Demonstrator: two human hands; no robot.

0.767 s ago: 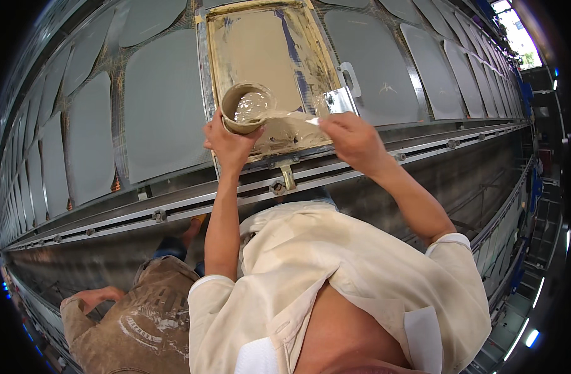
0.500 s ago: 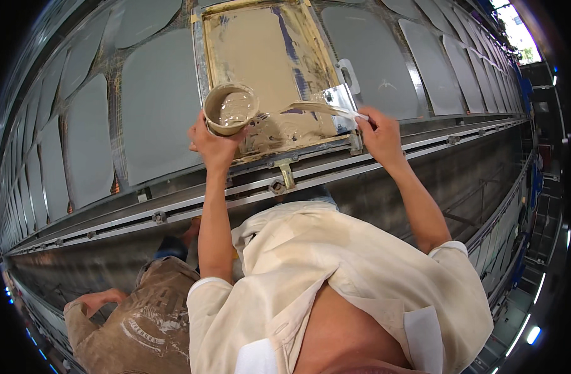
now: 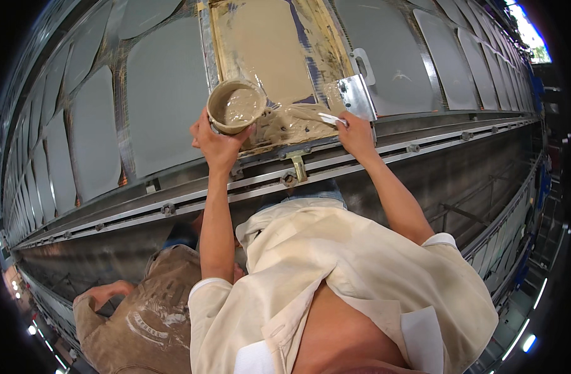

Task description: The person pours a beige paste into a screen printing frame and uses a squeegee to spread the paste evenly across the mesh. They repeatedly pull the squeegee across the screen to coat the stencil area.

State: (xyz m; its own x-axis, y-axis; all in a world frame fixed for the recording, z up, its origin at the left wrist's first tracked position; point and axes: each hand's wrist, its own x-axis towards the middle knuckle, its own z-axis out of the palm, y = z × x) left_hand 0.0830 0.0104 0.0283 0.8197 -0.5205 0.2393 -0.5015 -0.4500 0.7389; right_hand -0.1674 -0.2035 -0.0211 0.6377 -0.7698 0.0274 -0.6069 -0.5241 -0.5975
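My left hand (image 3: 220, 144) is wrapped round a beige-smeared cup (image 3: 214, 100), tilted so that the wet beige ink (image 3: 241, 107) inside shows. My right hand (image 3: 359, 134) is closed on the white handle of a spatula (image 3: 331, 118), whose blade is coated in beige. Its tip is low over the near end of a screen-printing frame (image 3: 346, 57); I cannot tell whether it touches. Inside the frame, thick wet ink (image 3: 279, 128) lies along the near edge, below a smooth beige mesh area (image 3: 260, 47). A shiny metal plate (image 3: 358, 96) sits at the frame's near right corner.
Grey fabric panels (image 3: 164, 100) line the long table on both sides of the frame. A metal rail (image 3: 235, 190) with bolts and a brass-coloured bracket (image 3: 299, 167) runs along the near edge. At my left, a person in a brown shirt (image 3: 142, 305) stands close.
My right hand has moved left and down, bringing the spatula from above the metal plate to the wet ink. The cup stays in my left hand; the whole view has shifted slightly.
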